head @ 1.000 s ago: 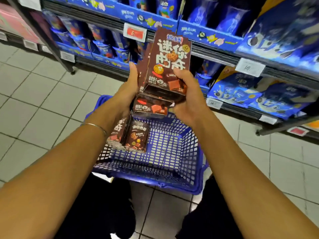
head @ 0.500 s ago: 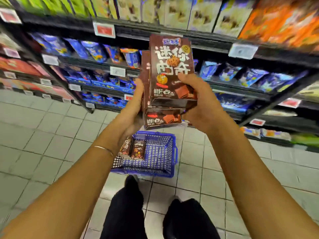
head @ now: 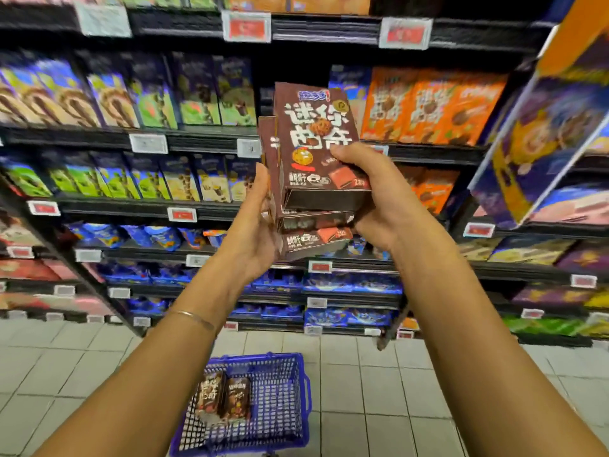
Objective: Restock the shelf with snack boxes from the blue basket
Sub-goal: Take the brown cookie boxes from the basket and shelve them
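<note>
A stack of brown snack boxes [head: 313, 153] is held up in front of the shelves, between both hands. My left hand [head: 255, 232] cups the stack's left side and underside. My right hand [head: 379, 192] grips its right side, thumb across the front box. Down on the tiled floor stands the blue basket [head: 283, 407], with two more brown boxes [head: 222, 399] leaning at its left end. Behind the stack, a dark gap in the shelf [head: 263, 77] lies between purple and orange boxes.
Dark shelving [head: 204, 136] full of purple, green, orange and blue snack packs fills the view, with price tags along the edges. A second shelf unit [head: 543, 133] juts in at the right. Pale floor tiles [head: 379, 390] surround the basket.
Both hands have lifted the stack from just above the basket up to shelf height. The view has tilted up, so the basket now appears small and low.
</note>
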Demonstrator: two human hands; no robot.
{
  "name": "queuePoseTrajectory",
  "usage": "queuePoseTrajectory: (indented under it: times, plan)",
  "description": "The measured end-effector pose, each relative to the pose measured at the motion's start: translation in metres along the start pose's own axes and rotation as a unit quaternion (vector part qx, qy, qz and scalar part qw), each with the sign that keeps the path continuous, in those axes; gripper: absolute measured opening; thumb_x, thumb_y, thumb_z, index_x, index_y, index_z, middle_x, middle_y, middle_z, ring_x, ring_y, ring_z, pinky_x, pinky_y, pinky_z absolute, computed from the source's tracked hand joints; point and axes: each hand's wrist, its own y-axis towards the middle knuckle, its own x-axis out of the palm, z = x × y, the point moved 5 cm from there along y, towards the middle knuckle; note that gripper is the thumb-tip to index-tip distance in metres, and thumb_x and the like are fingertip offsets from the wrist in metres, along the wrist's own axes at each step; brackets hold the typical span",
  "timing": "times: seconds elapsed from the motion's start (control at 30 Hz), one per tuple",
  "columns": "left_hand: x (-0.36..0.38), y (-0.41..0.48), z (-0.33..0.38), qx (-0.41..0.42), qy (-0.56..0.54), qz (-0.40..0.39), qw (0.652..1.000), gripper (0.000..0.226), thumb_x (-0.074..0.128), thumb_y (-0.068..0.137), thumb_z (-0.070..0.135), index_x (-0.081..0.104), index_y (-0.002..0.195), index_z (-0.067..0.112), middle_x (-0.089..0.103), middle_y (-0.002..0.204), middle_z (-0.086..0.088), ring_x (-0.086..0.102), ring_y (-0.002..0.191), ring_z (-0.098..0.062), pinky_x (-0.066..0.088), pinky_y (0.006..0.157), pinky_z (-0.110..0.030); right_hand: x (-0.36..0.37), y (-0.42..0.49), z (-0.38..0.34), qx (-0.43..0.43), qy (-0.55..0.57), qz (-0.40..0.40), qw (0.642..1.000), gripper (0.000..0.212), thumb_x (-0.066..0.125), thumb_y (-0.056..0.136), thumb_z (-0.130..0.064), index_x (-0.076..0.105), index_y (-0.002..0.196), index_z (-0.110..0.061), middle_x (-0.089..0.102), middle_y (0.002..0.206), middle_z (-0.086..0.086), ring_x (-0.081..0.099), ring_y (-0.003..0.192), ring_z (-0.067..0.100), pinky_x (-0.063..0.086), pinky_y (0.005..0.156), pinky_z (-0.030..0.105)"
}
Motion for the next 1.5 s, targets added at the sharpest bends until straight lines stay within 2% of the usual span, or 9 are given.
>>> queuePoseTrajectory:
  times: [0.27,0.37,0.57,0.73,0.87,1.17,1.3,1.4,1.5]
  plan:
    - [-0.003,0.020,0.038,-0.021,0.037,-0.013,0.999,0.088,0.065,0.079,0.084,0.069,0.137,0.018,0.070,0.136,-0.016,0.069,0.123,-0.041,0.055,0.099,-0.065,0.013,0.023,-0.011,-0.002,-0.047,0.078,0.996,0.015,0.069,0.087,-0.033,0.077,0.082,-0.022,0.078,0.089,0.002,0.075,0.073,0.019,0.059,0.063,0.036]
    - [-0.002,0.030,0.051,-0.035,0.031,-0.031,0.998,0.096,0.077,0.068,0.080,0.066,0.141,0.019,0.069,0.138,-0.017,0.067,0.126,-0.042,0.051,0.105,-0.065,0.018,0.037,-0.018,-0.015,-0.053,0.096,0.994,0.012,0.071,0.086,-0.033,0.074,0.091,-0.022,0.079,0.091,0.002,0.076,0.077,0.020,0.062,0.070,0.040]
    - [-0.002,0.050,0.072,-0.010,0.011,0.000,1.000,0.071,0.072,0.086,0.052,0.062,0.145,0.013,0.069,0.138,-0.017,0.068,0.125,-0.041,0.051,0.107,-0.066,0.018,0.053,-0.032,-0.067,-0.028,0.134,0.988,0.011,0.070,0.085,-0.033,0.073,0.089,-0.024,0.077,0.093,0.002,0.072,0.085,0.023,0.056,0.086,0.044]
    - [0.018,0.061,0.094,0.014,0.003,0.011,1.000,0.084,0.078,0.071,0.040,0.058,0.147,0.010,0.068,0.139,-0.019,0.064,0.130,-0.043,0.048,0.111,-0.065,0.013,0.050,-0.060,-0.130,-0.009,0.097,0.987,0.017,0.066,0.087,-0.032,0.079,0.077,-0.026,0.077,0.092,0.002,0.073,0.081,0.020,0.057,0.078,0.035]
    - [0.051,0.072,0.114,0.038,0.014,-0.043,0.998,0.068,0.066,0.081,0.037,0.062,0.141,0.006,0.069,0.138,-0.018,0.064,0.130,-0.038,0.043,0.117,-0.061,0.004,0.048,-0.091,-0.162,-0.031,0.118,0.979,0.035,0.071,0.076,-0.036,0.068,0.105,-0.016,0.074,0.097,0.005,0.071,0.082,0.019,0.057,0.069,0.030]
    - [0.115,0.097,0.122,0.073,0.031,-0.105,0.991,0.067,0.069,0.093,0.045,0.058,0.148,0.009,0.066,0.142,-0.016,0.065,0.130,-0.034,0.050,0.113,-0.052,-0.031,0.054,-0.137,-0.171,-0.074,0.116,0.976,0.050,0.072,0.074,-0.044,0.068,0.114,-0.014,0.077,0.098,0.002,0.071,0.083,0.017,0.052,0.070,0.030]
    - [0.119,0.113,0.120,0.109,0.008,-0.034,0.993,0.065,0.063,0.083,0.034,0.062,0.142,0.007,0.071,0.135,-0.017,0.072,0.113,-0.033,0.059,0.100,-0.048,-0.049,0.062,-0.150,-0.154,-0.044,0.065,0.985,0.015,0.070,0.083,-0.033,0.079,0.088,-0.022,0.078,0.091,0.004,0.073,0.075,0.017,0.055,0.057,0.026]
    - [0.121,0.123,0.120,0.129,-0.001,-0.011,0.992,0.062,0.065,0.080,0.033,0.065,0.137,0.008,0.073,0.132,-0.015,0.069,0.118,-0.037,0.052,0.109,-0.058,-0.061,0.069,-0.166,-0.142,-0.013,0.015,0.990,0.022,0.065,0.090,-0.028,0.081,0.076,-0.026,0.078,0.094,0.003,0.074,0.080,0.018,0.059,0.068,0.031]
    - [0.128,0.133,0.123,0.141,-0.016,-0.008,0.990,0.058,0.068,0.077,0.030,0.067,0.131,0.009,0.072,0.131,-0.017,0.065,0.117,-0.039,0.046,0.113,-0.065,-0.073,0.075,-0.184,-0.134,0.030,0.004,0.990,0.018,0.063,0.091,-0.028,0.079,0.087,-0.022,0.076,0.097,0.005,0.073,0.086,0.021,0.059,0.082,0.041]
